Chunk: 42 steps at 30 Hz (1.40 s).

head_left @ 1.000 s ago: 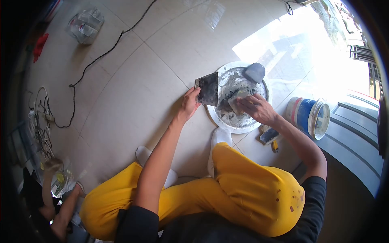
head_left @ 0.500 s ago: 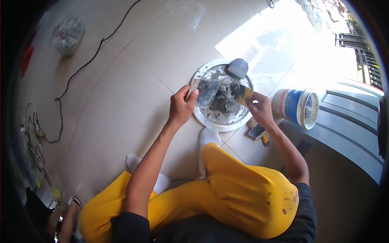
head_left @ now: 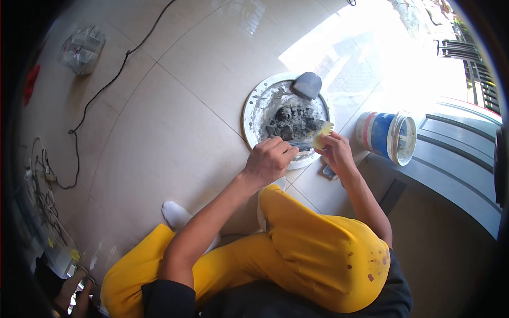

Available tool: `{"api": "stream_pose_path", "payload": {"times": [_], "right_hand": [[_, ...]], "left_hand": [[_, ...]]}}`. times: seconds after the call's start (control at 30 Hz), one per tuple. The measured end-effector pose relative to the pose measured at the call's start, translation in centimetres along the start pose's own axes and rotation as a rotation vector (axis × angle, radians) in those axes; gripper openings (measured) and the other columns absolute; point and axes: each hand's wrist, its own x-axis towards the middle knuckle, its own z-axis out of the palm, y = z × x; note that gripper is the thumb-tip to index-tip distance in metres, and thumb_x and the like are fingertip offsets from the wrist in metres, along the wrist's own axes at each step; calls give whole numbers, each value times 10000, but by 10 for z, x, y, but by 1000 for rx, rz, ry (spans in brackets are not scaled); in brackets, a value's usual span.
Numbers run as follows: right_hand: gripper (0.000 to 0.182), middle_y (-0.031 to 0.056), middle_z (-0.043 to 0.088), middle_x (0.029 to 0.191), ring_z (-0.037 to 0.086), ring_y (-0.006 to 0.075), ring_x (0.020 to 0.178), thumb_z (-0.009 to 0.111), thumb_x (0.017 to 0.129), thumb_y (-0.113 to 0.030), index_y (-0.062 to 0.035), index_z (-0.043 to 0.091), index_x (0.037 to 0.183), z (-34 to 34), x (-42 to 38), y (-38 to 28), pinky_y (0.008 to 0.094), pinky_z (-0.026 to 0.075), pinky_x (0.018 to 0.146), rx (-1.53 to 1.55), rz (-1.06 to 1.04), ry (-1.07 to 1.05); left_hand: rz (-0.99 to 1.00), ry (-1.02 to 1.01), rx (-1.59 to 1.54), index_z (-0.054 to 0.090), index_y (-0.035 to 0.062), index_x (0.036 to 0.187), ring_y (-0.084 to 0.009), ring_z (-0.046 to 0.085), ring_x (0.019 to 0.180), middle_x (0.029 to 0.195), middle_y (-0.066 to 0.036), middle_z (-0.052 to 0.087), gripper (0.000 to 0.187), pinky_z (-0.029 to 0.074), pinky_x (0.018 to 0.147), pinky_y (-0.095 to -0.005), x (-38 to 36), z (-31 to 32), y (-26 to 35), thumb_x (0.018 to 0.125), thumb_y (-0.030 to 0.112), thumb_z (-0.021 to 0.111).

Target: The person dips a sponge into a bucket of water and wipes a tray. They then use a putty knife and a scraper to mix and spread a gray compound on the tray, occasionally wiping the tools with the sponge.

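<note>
Our right hand (head_left: 335, 150) pinches a pale yellow scraper (head_left: 322, 135), smeared grey near its edge; our left hand (head_left: 271, 160) grips a flat, grey-coated blade (head_left: 302, 145). Both tools sit over the round white tray (head_left: 254, 116), around five o'clock from its dark, crumbly mix (head_left: 290, 121).

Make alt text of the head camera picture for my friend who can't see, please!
A left hand holds a flat tool and a right hand holds a yellow scraper, at the near edge of a round tray of lumpy gray stuff. A bucket is beyond the right hand, on the tiled floor.
</note>
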Motion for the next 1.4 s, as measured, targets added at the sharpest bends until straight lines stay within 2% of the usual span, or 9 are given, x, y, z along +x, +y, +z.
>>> {"api": "stream_pose_path", "payload": {"times": [0.47,0.53,0.67,0.73,0.83,0.9,1.03,1.23,1.4], "right_hand": [[159,81,619,778,597,131,581,542,814,-62,51,580,920,6,-17,-7,246,533,528,-17,78,-166],[198,67,612,733,579,127,569,538,802,-121,37,607,899,2,-19,-12,254,486,506,-427,-35,-155],[268,52,607,803,514,108,702,505,809,-128,68,587,972,-18,-16,-42,265,429,631,-972,-439,-92],[348,138,611,1013,585,179,853,510,852,-113,79,511,1142,-35,-4,-44,292,470,766,-819,-517,-171],[343,133,611,1006,584,177,850,513,851,-114,74,514,1138,-2,33,-55,291,470,761,-823,-510,-256],[340,130,611,1002,584,176,848,515,850,-115,70,516,1136,37,43,-56,290,470,758,-846,-499,-305],[334,124,611,993,582,173,843,520,849,-117,62,521,1131,53,42,-63,289,469,752,-875,-495,-320],[325,114,611,980,581,169,837,527,847,-120,51,528,1123,67,49,-57,286,468,743,-862,-485,-361],[317,107,611,970,579,166,831,532,845,-122,42,533,1117,68,50,-54,284,468,736,-847,-485,-360]], "left_hand": [[30,-42,82,649,61,830,-187,589,710,741,-34,620,180,490,598,-298,23,1,-12,678,1,575],[73,26,158,652,72,830,-178,587,767,770,-15,624,156,486,645,-303,26,-4,-15,700,31,576],[166,105,279,601,87,679,-186,558,775,711,-23,565,51,460,702,-330,17,14,-35,635,112,596],[201,259,233,461,125,555,-193,503,677,618,-24,468,108,419,647,-330,18,16,-34,554,149,566],[199,260,360,456,176,532,-179,493,657,628,8,481,128,398,639,-331,7,86,-67,600,212,558],[435,286,366,477,184,501,-187,505,606,543,40,478,147,391,580,-377,26,36,-54,560,273,578],[448,355,421,421,211,447,-176,512,568,502,81,482,207,377,549,-375,26,27,-53,569,284,571],[115,402,152,449,120,494,-276,490,545,524,-49,472,250,375,515,-381,18,-1,-52,656,253,586],[-183,435,-92,490,33,576,-336,527,612,561,-116,496,178,409,579,-429,19,-29,-52,615,127,636]]}}
